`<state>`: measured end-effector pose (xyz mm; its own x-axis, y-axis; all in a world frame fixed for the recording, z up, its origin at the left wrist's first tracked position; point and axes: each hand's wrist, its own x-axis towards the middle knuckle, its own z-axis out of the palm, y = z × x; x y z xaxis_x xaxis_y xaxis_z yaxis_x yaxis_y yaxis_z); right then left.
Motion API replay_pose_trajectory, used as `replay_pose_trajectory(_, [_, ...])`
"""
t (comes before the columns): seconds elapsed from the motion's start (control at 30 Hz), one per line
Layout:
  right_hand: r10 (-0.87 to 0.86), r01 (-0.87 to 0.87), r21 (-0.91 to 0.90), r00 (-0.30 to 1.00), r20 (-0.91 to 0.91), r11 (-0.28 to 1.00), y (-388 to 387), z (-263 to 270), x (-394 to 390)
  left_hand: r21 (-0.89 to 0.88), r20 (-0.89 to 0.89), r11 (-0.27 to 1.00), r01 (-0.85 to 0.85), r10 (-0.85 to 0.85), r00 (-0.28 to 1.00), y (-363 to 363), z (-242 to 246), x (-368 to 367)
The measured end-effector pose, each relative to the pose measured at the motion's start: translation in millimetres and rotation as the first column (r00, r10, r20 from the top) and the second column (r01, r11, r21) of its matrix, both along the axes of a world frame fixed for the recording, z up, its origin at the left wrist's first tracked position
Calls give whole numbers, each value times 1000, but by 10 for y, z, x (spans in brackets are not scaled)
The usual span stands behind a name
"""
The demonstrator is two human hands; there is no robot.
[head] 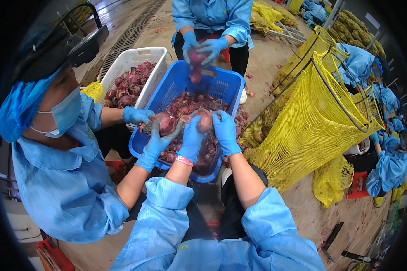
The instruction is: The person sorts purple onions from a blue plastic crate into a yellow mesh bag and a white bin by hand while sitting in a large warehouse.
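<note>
Both my hands wear blue gloves and hold one pinkish onion (204, 120) between them, above a blue plastic crate (232, 81). My left hand (192, 137) grips the onion's left side, with a patterned band at the wrist. On its right side the fingertips of my right hand (226, 132) press against it. Under the hands, the crate holds red onions and loose purple skins (190, 101). Just left of my left hand, a co-worker's gloved hands hold a larger red onion (165, 123).
A second co-worker's gloved hands hold a red onion (197, 58) over the crate's far end. A white crate of red onions (151, 83) stands at the left. Yellow mesh bags (302, 125) on metal frames rise at the right, near a red stool (358, 185).
</note>
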<state>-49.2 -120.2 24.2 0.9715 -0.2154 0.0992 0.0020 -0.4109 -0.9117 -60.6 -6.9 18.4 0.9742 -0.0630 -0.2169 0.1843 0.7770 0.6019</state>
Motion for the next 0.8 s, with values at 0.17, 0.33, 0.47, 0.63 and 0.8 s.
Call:
replay_pose_trajectory(0.17, [74, -82, 219, 996, 45, 972, 238, 141, -156, -88, -46, 996, 27, -31, 998, 192, -286, 79])
replay_pose_trajectory(0.33, [151, -144, 429, 988, 18, 892, 122, -126, -96, -118, -47, 987, 111, -118, 992, 70, -272, 32])
replay_pose_trajectory(0.47, [128, -133, 429, 991, 39, 894, 104, -244, -85, 130, -64, 988, 81, -73, 995, 38, -251, -36])
replay_pose_trajectory(0.63, [-4, -5, 96, 995, 95, 995, 159, -206, -122, 120, 13, 991, 54, -56, 998, 81, -324, -74])
replay_pose_trajectory(0.8, [-8, -3, 242, 999, 47, 970, 71, -477, -26, -53, -92, 997, 49, -54, 994, 119, -490, -14])
